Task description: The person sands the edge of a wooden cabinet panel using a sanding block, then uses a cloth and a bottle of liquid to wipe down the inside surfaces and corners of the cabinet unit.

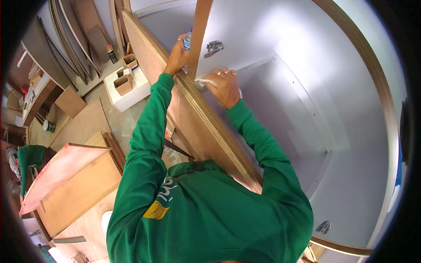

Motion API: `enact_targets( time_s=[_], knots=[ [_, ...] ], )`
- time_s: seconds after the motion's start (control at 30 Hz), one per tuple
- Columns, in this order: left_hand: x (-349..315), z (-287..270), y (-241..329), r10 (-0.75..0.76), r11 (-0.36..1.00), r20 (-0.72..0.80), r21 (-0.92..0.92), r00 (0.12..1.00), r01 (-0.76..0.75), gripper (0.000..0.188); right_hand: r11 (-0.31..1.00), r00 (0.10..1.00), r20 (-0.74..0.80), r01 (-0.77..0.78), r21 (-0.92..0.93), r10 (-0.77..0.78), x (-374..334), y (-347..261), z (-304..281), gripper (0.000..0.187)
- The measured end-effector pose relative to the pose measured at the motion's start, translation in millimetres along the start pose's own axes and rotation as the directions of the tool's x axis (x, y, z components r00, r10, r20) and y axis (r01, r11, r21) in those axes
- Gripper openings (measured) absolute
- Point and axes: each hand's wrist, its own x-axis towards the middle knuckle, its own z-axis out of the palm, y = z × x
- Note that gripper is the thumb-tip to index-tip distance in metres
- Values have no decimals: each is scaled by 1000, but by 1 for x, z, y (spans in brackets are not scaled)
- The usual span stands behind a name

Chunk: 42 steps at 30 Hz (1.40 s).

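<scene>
My left hand (176, 58) is closed round a small clear plastic bottle (187, 41) with a blue label, partly hidden behind a wooden divider edge (200, 39). My right hand (226, 89) is closed on a whitish cloth (207, 82), pressed near the foot of that divider where it meets the long wooden front edge (210, 107) of a cabinet. White-lined walls (258, 26) surround the right hand inside the cabinet. A metal hinge (213, 48) is fixed to the white face just above it.
Another hinge (323, 227) sits low on the right. On the left, a white box (128, 94) carries small brown containers, near leaning boards (66, 39) and a dark bottle (112, 53). Wooden sheets (83, 188) and a co-worker's green sleeve (30, 158) are at the lower left.
</scene>
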Motion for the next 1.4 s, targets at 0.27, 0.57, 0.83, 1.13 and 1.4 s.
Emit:
enact_targets(
  time_s=[0.27,0.57,0.83,1.13,1.4],
  knots=[
    [0,0,-6,13,1000,7,19,1000,-13,64,1000,999,36,-10,4,10,4,-8,9,10],
    [2,-4,-23,35,998,-2,-46,999,-35,61,998,995,81,-58,-23,59,4,-11,14,8],
    [11,0,-35,59,998,-26,16,998,-58,60,997,988,140,-75,20,72,9,-20,12,10],
    [8,0,-37,39,999,-24,-4,999,-39,59,990,985,140,-109,87,97,7,-24,11,10],
    [11,0,-37,43,995,-49,92,998,-39,57,969,958,161,-221,-105,236,1,17,-4,19]
  ],
)
